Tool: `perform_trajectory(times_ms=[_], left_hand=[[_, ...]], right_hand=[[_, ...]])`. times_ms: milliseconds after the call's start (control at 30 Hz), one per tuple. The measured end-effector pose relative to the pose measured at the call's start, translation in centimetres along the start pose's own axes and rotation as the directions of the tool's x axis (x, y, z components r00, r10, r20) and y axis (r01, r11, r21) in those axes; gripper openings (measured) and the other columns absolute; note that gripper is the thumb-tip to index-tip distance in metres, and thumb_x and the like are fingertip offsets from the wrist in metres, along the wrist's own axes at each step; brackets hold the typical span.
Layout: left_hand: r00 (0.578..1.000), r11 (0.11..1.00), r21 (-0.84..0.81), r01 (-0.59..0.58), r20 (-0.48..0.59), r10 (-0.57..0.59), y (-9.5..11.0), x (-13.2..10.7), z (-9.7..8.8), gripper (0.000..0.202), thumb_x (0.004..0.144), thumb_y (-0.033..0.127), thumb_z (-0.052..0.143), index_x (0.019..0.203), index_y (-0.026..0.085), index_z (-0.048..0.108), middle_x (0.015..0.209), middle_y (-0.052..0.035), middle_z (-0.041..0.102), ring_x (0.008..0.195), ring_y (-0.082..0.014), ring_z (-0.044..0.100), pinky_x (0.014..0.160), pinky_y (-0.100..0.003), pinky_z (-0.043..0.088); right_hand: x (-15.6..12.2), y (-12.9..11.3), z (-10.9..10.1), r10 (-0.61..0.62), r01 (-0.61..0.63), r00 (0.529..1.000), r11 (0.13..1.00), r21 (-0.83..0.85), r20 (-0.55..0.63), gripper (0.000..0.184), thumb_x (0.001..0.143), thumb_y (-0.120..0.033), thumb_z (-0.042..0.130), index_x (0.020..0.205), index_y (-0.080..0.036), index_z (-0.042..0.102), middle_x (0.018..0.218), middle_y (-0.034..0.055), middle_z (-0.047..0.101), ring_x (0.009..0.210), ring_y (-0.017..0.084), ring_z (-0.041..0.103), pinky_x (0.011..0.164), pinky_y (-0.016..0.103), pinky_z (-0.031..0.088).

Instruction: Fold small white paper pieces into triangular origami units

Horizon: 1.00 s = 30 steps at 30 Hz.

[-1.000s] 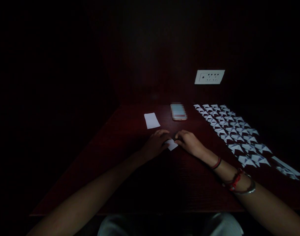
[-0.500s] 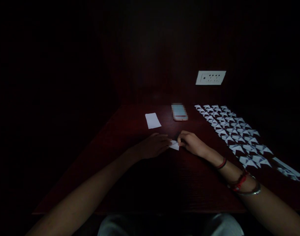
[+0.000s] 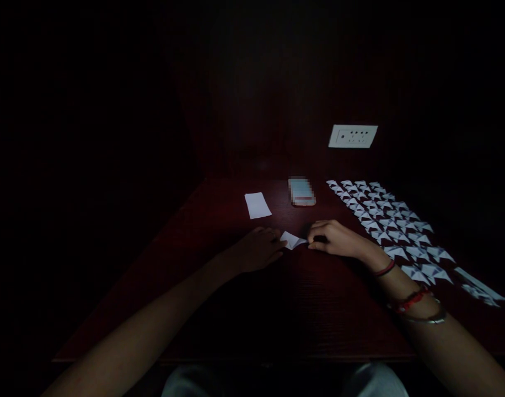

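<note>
A small folded piece of white paper lies on the dark red table between my hands, creased into angled flaps with a narrow point to the right. My left hand grips its left end, the thumb and fingertips at the edge. At the right, the thumb and fingers of my right hand are closed in a pinch on the narrow point. Beyond them lies a stack of plain white paper sheets.
A phone, blurred out, lies at the back of the table. Rows of folded white paper pieces cover the right side. Near them is a long pale strip. A socket plate is on the wall.
My right hand has moved slightly right, and my left hand slightly left. More of the folded paper shows between them, with a raised flap and a point drawn out to the right.
</note>
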<state>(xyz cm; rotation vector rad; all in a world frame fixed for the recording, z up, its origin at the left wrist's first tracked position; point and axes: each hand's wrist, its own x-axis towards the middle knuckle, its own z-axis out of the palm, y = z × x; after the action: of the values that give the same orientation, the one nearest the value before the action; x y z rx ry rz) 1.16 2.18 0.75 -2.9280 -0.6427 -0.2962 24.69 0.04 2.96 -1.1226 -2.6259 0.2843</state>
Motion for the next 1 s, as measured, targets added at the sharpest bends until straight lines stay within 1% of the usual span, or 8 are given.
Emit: perform_trajectory(times_ms=[100,200,300,500,700,767,833,1000], left_hand=[[1.0,1.0,-0.015,-0.011,-0.026,0.01,0.1,0.0,0.2,0.031,0.084,0.034,0.035,0.11,0.019,0.045,0.111,-0.0074,0.044,0.102,-0.0206,0.04,0.085,-0.034,0.029],[0.999,0.999,-0.042,-0.018,-0.033,0.017,0.3,0.1,0.2,0.029,0.085,0.032,0.033,0.108,0.019,0.047,0.106,-0.0067,0.048,0.099,-0.0191,0.042,0.085,-0.033,0.03],[0.998,0.997,-0.06,-0.052,-0.028,0.051,0.6,0.2,-0.1,0.027,0.085,0.03,0.034,0.104,0.019,0.051,0.102,-0.0067,0.05,0.093,-0.0179,0.046,0.083,-0.032,0.032],[0.993,0.99,-0.08,-0.116,-0.041,0.113,0.5,0.2,0.0,0.028,0.083,0.031,0.04,0.103,0.017,0.052,0.103,-0.0088,0.048,0.094,-0.0199,0.045,0.081,-0.033,0.034],[0.988,0.979,-0.132,-0.154,-0.028,0.152,0.2,0.2,-0.1,0.027,0.082,0.03,0.042,0.105,0.019,0.051,0.102,-0.0081,0.05,0.094,-0.0193,0.046,0.082,-0.033,0.034],[0.987,0.975,-0.149,-0.162,-0.028,0.159,0.2,0.1,-0.3,0.028,0.081,0.029,0.043,0.107,0.02,0.05,0.101,-0.0075,0.05,0.095,-0.0193,0.046,0.082,-0.033,0.033],[0.987,0.974,-0.162,-0.158,-0.014,0.157,0.3,0.1,-0.5,0.029,0.081,0.029,0.042,0.108,0.021,0.049,0.102,-0.0072,0.049,0.095,-0.0191,0.045,0.082,-0.033,0.033],[0.99,0.979,-0.153,-0.136,-0.001,0.138,0.4,0.0,-0.7,0.03,0.08,0.029,0.045,0.109,0.023,0.049,0.113,-0.0066,0.042,0.103,-0.0196,0.04,0.088,-0.033,0.03]], right_hand=[[0.2,-0.4,0.3,0.08,-0.08,0.996,0.997,-0.015,-0.051,0.015,0.073,-0.03,0.051,0.079,-0.018,0.056,0.072,0.0011,0.056,0.069,0.013,0.05,0.066,0.025,0.035],[0.5,-0.5,0.7,0.06,-0.065,0.994,0.996,-0.057,-0.089,0.017,0.075,-0.028,0.05,0.087,-0.019,0.058,0.08,0.0031,0.058,0.077,0.015,0.051,0.073,0.028,0.034],[0.6,-0.3,1.1,0.048,-0.053,0.995,0.997,-0.06,-0.085,0.016,0.076,-0.025,0.048,0.082,-0.019,0.061,0.079,0.0034,0.059,0.078,0.015,0.052,0.074,0.028,0.034],[0.6,0.1,1.4,0.145,-0.137,0.988,0.982,0.128,-0.057,0.016,0.075,-0.021,0.046,0.076,-0.016,0.061,0.075,0.0015,0.061,0.069,0.011,0.054,0.065,0.023,0.039],[0.5,0.7,1.6,0.277,-0.266,0.961,0.913,0.309,0.009,0.019,0.073,-0.028,0.048,0.077,-0.016,0.063,0.076,0.0014,0.063,0.07,0.013,0.055,0.064,0.023,0.04],[0.6,0.9,1.7,0.307,-0.294,0.952,0.896,0.333,0.014,0.022,0.073,-0.032,0.047,0.076,-0.016,0.063,0.072,0.0009,0.062,0.066,0.012,0.054,0.061,0.022,0.04],[0.6,1.0,1.9,0.34,-0.317,0.94,0.896,0.31,-0.019,0.025,0.074,-0.034,0.045,0.073,-0.015,0.062,0.068,0.0003,0.061,0.062,0.011,0.053,0.058,0.021,0.038],[0.9,1.2,2.5,0.418,-0.393,0.898,0.903,0.175,-0.139,0.023,0.074,-0.027,0.042,0.066,-0.016,0.06,0.062,-0.0002,0.059,0.056,0.01,0.051,0.054,0.02,0.035]])
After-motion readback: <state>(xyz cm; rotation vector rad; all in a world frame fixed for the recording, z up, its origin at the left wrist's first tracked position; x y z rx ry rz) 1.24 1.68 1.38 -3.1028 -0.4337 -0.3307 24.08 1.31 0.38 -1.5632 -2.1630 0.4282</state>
